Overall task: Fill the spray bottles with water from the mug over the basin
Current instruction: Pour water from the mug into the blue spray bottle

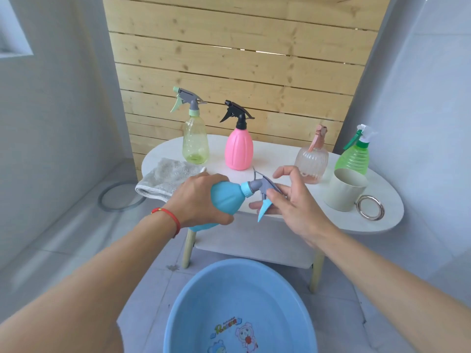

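My left hand [201,200] grips the body of a blue spray bottle [226,197], tipped on its side above the table's front edge. My right hand [288,200] holds its grey trigger head [265,188], fingers around the nozzle part. The blue basin [193,296] sits on the floor below, close to me. A pale green mug [344,191] stands on the white table [392,212] at the right. Standing farther back are a yellow-green bottle [195,141], a pink bottle [239,149], a clear ribbed bottle [312,161] and a green bottle [354,156].
A grey folded cloth [163,179] lies at the table's left end. A metal ring [370,207] lies beside the mug. A wooden slat wall rises behind the table, and a round drain cover [112,200] is set in the tiled floor at left.
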Tool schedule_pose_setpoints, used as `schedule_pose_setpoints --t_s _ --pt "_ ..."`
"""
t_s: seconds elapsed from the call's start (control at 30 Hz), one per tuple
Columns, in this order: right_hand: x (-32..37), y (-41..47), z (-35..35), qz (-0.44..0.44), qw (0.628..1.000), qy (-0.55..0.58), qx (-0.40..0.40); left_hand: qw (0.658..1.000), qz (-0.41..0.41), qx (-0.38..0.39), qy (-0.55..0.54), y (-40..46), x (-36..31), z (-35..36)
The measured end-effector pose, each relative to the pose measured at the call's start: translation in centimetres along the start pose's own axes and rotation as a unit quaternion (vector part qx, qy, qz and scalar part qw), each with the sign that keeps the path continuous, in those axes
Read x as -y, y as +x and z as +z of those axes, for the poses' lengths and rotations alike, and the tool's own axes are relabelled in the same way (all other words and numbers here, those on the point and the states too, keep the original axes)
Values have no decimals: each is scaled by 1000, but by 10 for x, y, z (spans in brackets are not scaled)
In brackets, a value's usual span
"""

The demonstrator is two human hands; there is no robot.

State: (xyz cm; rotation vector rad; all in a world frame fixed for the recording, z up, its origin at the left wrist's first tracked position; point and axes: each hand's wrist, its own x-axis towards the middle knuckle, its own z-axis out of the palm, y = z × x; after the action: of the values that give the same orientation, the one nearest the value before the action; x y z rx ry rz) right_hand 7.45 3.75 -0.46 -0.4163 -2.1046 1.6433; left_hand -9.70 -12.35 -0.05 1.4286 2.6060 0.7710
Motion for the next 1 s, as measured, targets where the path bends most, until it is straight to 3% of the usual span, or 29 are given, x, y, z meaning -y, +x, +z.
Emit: schedule_pose_setpoints --t_s 0.17,0.23,0.3,0.43,0.6,0.73,1.0 --pt "-10 9 -13 -50 953 -292 -59 998 31 48 8 -7 2 -10" --pt "-9 9 -9 7 971 -232 -56 997 19 69 28 -9 3 -7" --pt "-5 10 -5 62 992 -99 -38 995 7 86 59 -9 4 -4" --pt "4 10 -12 76 994 71 27 991 -7 102 88 -11 5 0" --pt "-6 16 -14 14 999 1 -39 991 -29 124 43 -8 8 -1" --pt "-16 27 -34 2 996 -2 -91 985 -69 128 92 -7 21 -2" --pt "-53 41 -64 120 958 51 -254 970 -177 150 75 -9 33 -11"
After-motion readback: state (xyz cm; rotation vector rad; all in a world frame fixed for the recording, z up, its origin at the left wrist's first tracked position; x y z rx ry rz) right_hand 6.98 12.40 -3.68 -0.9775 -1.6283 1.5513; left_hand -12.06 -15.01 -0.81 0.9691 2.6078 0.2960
